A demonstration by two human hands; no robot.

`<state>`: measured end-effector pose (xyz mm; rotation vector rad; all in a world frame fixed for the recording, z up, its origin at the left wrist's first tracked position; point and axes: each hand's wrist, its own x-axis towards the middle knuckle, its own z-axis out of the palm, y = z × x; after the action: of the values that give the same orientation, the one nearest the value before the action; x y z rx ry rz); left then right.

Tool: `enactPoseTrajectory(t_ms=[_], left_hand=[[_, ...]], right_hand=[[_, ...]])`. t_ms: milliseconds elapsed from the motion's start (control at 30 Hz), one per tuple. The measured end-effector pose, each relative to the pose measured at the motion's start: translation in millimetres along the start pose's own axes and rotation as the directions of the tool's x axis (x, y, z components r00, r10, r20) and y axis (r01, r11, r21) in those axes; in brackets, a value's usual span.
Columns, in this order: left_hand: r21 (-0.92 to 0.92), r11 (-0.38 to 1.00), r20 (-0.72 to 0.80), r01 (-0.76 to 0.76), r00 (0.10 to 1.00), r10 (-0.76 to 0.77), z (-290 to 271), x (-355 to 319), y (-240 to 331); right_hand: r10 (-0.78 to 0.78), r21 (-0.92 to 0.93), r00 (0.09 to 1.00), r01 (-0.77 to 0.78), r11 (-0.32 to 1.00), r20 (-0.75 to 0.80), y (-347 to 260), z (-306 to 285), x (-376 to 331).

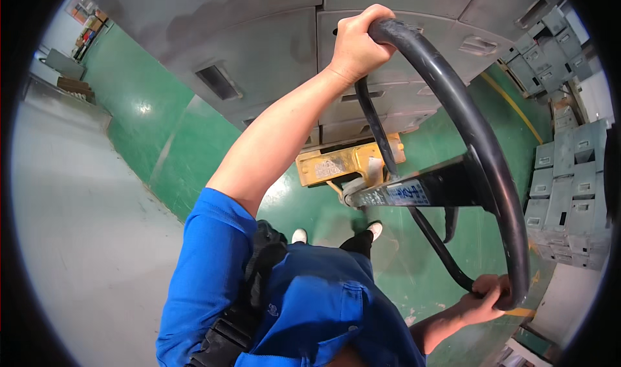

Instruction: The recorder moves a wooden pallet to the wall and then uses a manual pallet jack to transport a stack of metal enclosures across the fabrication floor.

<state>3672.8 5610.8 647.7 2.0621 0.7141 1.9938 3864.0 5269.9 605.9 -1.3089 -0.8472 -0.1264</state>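
A black looped pallet jack handle (466, 101) fills the right of the view, tilted toward me. My left hand (362, 40) is wrapped round the loop's upper end, arm stretched out in front of grey metal cabinets (259, 63). Round the lower end, near my right side, closes my right hand (482, 299), its fingers partly hidden by the bar. A dark shaft with a worn label (407, 192) runs from the loop to the yellow pallet jack body (349, 163) on the floor. The cabinets stand right behind the yellow body.
Green floor (142, 108) surrounds my feet, with a yellow line (511, 108) at right. A pale grey wall or panel (77, 205) rises on the left. Stacks of grey lockers (569, 186) line the right side. Boxes (90, 33) sit along the far left wall.
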Motion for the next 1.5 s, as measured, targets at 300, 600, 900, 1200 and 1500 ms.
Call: enactPoseTrajectory(t_ms=[300,600,900,1200,1500], left_hand=[[-0.109,0.992,0.036,-0.065,0.997,0.069,-18,-7,-37],[-0.183,0.983,0.082,0.023,0.997,-0.008,-40,-18,-33],[0.000,0.991,0.000,0.133,0.991,-0.133,-65,-40,-11],[0.073,0.990,-0.112,0.123,0.987,-0.115,-77,-54,-3],[0.086,0.972,-0.199,0.217,0.960,-0.197,-71,-63,7]], right_hand=[[0.029,0.033,0.994,-0.026,0.999,-0.103,-8,35,-10],[-0.063,0.158,0.998,0.062,0.985,-0.002,7,25,-11],[-0.034,0.282,0.997,0.012,0.959,0.074,16,3,-10],[-0.021,0.269,0.987,-0.023,0.963,0.159,29,-4,3],[0.026,0.360,0.969,-0.116,0.926,0.245,37,-2,39]])
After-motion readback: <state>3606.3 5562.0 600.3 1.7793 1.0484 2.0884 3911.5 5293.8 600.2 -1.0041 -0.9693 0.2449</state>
